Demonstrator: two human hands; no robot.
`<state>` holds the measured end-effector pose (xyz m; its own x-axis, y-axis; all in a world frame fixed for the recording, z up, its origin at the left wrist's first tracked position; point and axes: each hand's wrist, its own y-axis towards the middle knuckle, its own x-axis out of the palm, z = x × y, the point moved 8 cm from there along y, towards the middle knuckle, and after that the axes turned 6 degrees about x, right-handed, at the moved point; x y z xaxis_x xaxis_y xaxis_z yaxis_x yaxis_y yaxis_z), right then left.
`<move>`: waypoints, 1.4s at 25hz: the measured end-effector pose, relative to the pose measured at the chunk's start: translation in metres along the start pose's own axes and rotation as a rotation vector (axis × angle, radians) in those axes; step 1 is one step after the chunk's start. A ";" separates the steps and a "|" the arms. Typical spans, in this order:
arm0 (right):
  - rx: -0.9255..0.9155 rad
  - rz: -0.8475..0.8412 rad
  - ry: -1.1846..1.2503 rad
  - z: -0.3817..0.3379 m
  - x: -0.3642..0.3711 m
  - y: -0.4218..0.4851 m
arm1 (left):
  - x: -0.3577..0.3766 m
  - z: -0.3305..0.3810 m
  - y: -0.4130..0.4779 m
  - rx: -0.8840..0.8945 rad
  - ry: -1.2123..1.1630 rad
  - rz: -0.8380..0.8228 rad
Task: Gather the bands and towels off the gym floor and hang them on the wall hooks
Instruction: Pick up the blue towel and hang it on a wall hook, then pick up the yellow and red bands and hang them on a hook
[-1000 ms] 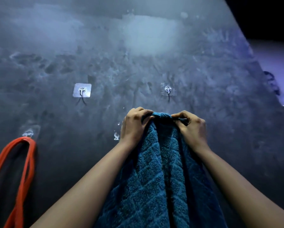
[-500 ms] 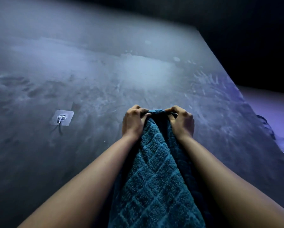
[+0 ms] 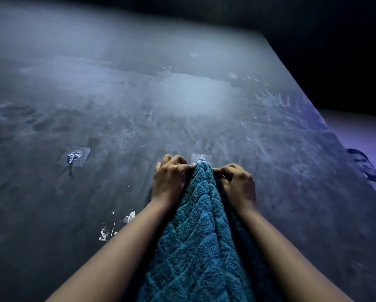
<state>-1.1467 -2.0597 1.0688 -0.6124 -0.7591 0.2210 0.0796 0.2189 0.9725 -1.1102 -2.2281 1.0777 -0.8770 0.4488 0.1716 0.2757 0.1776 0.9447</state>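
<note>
A teal quilted towel (image 3: 195, 232) hangs down between my forearms against the dark grey wall. My left hand (image 3: 170, 180) and my right hand (image 3: 237, 184) each grip its bunched top edge. The towel's top touches a clear adhesive wall hook (image 3: 201, 159) just above my knuckles; the hook's prong is hidden by the cloth. A second clear hook (image 3: 74, 156) sits on the wall to the left, bare.
The wall (image 3: 182, 94) is scuffed, with white paint chips (image 3: 117, 225) below my left hand. At the right edge a person's head (image 3: 364, 165) shows past the wall's corner, in purple light.
My hands have lifted the towel's top up to the right-hand hook. The view has tilted up, and the orange band at the lower left has left the frame.
</note>
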 end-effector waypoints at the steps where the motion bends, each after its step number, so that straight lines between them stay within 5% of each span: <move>1: 0.009 -0.013 0.023 0.000 0.001 -0.005 | 0.000 0.003 -0.005 -0.010 0.016 -0.002; 8: 0.261 -0.285 0.156 0.004 0.004 -0.006 | 0.002 -0.004 0.000 -0.378 -0.214 -0.138; 14: 0.076 -0.272 -0.021 -0.010 0.018 -0.038 | 0.012 0.021 -0.031 -0.255 -0.026 -0.193; 19: 0.158 -0.484 -0.130 -0.015 0.009 -0.041 | 0.010 0.033 -0.038 -0.252 -0.058 -0.474; 23: 0.263 -0.513 -0.110 -0.032 -0.031 -0.066 | -0.022 0.053 -0.058 -0.293 -0.269 -0.431; 28: 0.370 -0.589 -0.122 -0.052 -0.088 -0.155 | -0.078 0.114 -0.149 -0.311 -0.469 -0.450; 35: 0.643 -0.935 -0.241 -0.034 -0.222 -0.362 | -0.135 0.233 -0.347 -0.315 -0.661 -0.848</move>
<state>-1.0125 -1.9911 0.6698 -0.3608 -0.6674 -0.6515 -0.8550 -0.0423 0.5168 -0.9961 -2.1463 0.6615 -0.3265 0.6816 -0.6549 -0.5062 0.4591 0.7301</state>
